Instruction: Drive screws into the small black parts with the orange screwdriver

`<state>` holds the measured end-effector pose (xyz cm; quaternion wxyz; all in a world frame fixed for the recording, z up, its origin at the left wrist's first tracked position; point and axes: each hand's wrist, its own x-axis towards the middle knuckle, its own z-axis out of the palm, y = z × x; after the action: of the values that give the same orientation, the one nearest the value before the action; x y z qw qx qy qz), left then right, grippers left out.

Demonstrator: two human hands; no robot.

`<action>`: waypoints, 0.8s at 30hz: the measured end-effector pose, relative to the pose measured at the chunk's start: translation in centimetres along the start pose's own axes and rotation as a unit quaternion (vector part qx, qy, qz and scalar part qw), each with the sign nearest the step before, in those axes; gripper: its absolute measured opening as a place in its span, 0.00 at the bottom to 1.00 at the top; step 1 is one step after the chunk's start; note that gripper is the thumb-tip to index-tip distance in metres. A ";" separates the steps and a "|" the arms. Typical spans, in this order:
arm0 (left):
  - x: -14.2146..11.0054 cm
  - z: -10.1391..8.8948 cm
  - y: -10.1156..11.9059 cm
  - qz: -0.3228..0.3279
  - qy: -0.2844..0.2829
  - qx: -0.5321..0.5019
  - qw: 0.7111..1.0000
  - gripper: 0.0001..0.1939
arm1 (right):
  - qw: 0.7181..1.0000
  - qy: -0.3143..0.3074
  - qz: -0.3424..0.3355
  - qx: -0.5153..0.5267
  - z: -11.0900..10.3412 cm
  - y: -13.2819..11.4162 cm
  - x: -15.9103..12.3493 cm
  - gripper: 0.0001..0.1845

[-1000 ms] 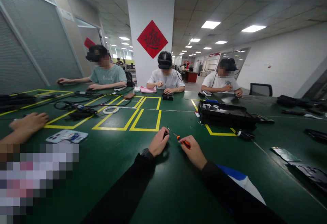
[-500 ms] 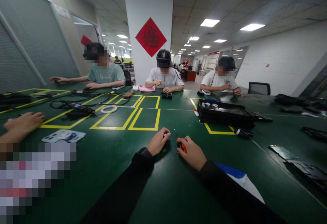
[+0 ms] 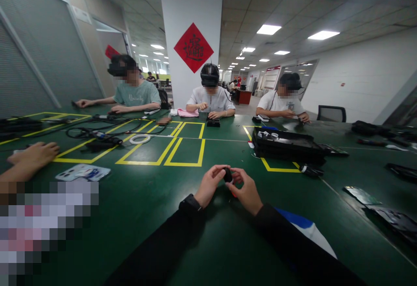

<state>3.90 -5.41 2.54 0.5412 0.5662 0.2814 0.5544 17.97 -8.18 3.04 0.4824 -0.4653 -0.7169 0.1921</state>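
At centre of the green surface (image 3: 146, 216), L hand (image 3: 210, 186) grips a small black object (image 3: 227, 174) btwn thumb & fingers; R hand (image 3: 245, 190) has fingertips on its other side, w/ a bit of the orange tool (image 3: 233, 195) showing below; black tray (image 3: 286, 144) beyond, to the R; phone (image 3: 83, 172) well apart, to the L, nr another person's hand (image 3: 37, 154).

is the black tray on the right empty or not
Not empty: the black tray has small white pieces in its left end.
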 end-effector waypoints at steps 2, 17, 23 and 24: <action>-0.1 -0.2 0.3 0.019 -0.008 0.122 0.992 0.18 | 0.999 0.040 0.001 -0.020 -0.2 0.4 0.2 0.20; -0.9 -1.5 -1.2 -0.006 -0.159 0.490 0.857 0.16 | 0.986 0.112 0.120 0.003 -1.0 4.8 1.0 0.20; -0.6 -2.5 -1.7 -0.016 -0.078 0.541 0.837 0.14 | 0.980 0.032 0.198 0.013 -0.8 6.0 2.0 0.17; -0.6 -2.5 -1.7 -0.012 -0.070 0.550 0.832 0.13 | 0.981 0.003 0.192 -0.008 -1.2 6.0 2.1 0.16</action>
<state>1.91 -4.76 0.27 0.1660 0.8042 0.5079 0.2603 21.66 -3.59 0.32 0.4347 -0.5986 -0.6144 0.2743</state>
